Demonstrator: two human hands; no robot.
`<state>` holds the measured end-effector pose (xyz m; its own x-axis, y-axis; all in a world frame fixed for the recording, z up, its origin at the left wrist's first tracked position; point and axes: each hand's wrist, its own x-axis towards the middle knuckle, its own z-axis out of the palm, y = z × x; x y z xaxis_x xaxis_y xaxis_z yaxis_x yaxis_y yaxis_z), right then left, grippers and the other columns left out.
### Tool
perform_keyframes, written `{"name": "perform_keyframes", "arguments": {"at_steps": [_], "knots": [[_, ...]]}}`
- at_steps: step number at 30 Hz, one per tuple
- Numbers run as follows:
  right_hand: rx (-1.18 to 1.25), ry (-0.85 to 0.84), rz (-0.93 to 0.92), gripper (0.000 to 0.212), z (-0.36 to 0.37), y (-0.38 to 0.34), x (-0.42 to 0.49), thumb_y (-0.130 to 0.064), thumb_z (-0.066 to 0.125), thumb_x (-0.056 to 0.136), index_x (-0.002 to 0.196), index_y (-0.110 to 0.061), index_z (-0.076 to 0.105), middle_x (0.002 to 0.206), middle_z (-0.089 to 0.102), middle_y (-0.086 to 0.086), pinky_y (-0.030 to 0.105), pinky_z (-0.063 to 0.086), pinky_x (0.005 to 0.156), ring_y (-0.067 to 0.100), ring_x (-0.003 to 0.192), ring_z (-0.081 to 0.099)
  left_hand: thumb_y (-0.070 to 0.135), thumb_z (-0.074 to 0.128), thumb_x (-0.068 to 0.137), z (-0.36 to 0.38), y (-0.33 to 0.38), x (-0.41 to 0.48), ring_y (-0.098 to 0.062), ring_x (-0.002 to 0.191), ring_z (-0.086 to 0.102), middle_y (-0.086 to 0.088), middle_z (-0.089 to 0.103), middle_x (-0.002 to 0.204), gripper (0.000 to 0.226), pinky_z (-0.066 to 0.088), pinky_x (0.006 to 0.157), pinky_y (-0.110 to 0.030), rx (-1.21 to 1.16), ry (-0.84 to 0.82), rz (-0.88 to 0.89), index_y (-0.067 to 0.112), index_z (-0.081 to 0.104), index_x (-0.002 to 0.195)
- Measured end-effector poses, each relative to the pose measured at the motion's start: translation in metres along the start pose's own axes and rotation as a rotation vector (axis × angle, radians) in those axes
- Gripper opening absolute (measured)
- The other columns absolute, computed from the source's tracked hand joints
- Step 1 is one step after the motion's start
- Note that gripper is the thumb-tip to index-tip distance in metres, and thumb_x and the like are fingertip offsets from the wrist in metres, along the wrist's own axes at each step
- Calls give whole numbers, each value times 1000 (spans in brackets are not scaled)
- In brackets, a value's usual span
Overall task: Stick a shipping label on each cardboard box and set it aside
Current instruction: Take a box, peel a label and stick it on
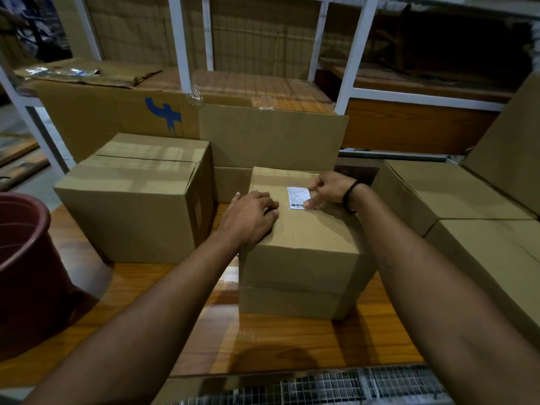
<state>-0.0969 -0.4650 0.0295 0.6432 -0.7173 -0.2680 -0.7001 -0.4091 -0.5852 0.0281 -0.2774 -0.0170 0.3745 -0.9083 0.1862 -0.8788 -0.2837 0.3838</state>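
Left hand (251, 217), flat with fingers relaxed, steadies the central cardboard box (304, 244) as the right hand (330, 190) presses thumb and forefinger onto the shipping label (298, 197) atop it, whose unpressed left edge could lift or wrinkle.

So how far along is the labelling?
Done: a label lies on top of the centre box. In hand: the right hand presses its right edge with fingertips while the left hand rests on the box top. Left: set this box aside; the left box and the right boxes show no clear label.
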Motion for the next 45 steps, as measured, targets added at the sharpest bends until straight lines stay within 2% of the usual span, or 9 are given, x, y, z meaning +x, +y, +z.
{"name": "perform_keyframes", "arguments": {"at_steps": [3, 13, 19, 22, 26, 30, 33, 37, 45], "knots": [[-33, -9, 22, 53, 0, 0, 4, -23, 88, 66, 110, -14, 59, 102, 57, -1, 33, 45, 86, 16, 95, 51, 41, 42, 100, 0, 0, 1, -15, 140, 32, 2, 42, 151, 39, 9, 119, -46, -6, 3, 2, 28, 56, 134], [-11, -49, 35, 42, -2, -1, 6, -16, 85, 69, 104, -21, 62, 95, 57, -2, 28, 43, 72, 18, 97, 50, 41, 42, 100, 1, -1, 1, -14, 139, 34, 2, 43, 150, 39, 9, 119, -45, -10, 4, 10, 28, 56, 134], [-35, -49, 17, 44, -1, -3, 7, -17, 84, 72, 110, -19, 61, 90, 58, -2, 30, 47, 74, 16, 90, 54, 40, 43, 100, 1, -1, 2, -14, 139, 34, 1, 44, 149, 38, 10, 118, -46, -22, 10, 16, 27, 58, 133], [-8, -75, 45, 51, -5, -3, 7, -17, 85, 71, 116, -19, 60, 95, 58, -2, 30, 48, 76, 17, 94, 54, 39, 42, 100, 1, -1, 1, -14, 140, 32, 1, 43, 150, 38, 9, 118, -45, -20, 10, 14, 27, 57, 133], [-6, -49, -4, 61, -2, -3, 10, -25, 84, 71, 125, -24, 55, 117, 51, -1, 35, 43, 93, 19, 111, 47, 39, 43, 100, 1, 0, 3, -14, 140, 32, 1, 43, 150, 38, 9, 119, -44, -23, 13, 14, 27, 58, 133], [-109, -121, -74, 52, 4, -22, 12, -40, 80, 74, 119, -38, 55, 129, 42, 2, 36, 38, 90, 23, 115, 42, 40, 42, 101, -1, -1, 1, -14, 139, 34, 1, 44, 149, 38, 9, 119, -44, -16, 14, 12, 27, 57, 133], [-198, -177, -66, 58, 7, -33, 16, -36, 84, 71, 120, -39, 53, 140, 37, 1, 38, 38, 90, 25, 119, 38, 40, 40, 101, -2, -2, -1, -15, 140, 32, 1, 42, 150, 39, 9, 119, -44, -11, 5, 13, 27, 56, 134], [-249, -208, -25, 58, 2, -39, 17, -33, 85, 69, 118, -32, 54, 127, 41, -2, 35, 39, 81, 22, 110, 40, 40, 41, 101, -1, 0, -1, -15, 140, 31, 1, 42, 151, 39, 8, 119, -44, -12, 3, 8, 27, 55, 135], [-249, -207, -18, 55, 2, -34, 17, -30, 85, 70, 115, -38, 54, 127, 40, -2, 38, 42, 85, 24, 112, 41, 40, 42, 100, 1, 0, 0, -15, 140, 33, 1, 43, 150, 39, 9, 119, -44, -18, 12, 17, 26, 57, 134]]}}
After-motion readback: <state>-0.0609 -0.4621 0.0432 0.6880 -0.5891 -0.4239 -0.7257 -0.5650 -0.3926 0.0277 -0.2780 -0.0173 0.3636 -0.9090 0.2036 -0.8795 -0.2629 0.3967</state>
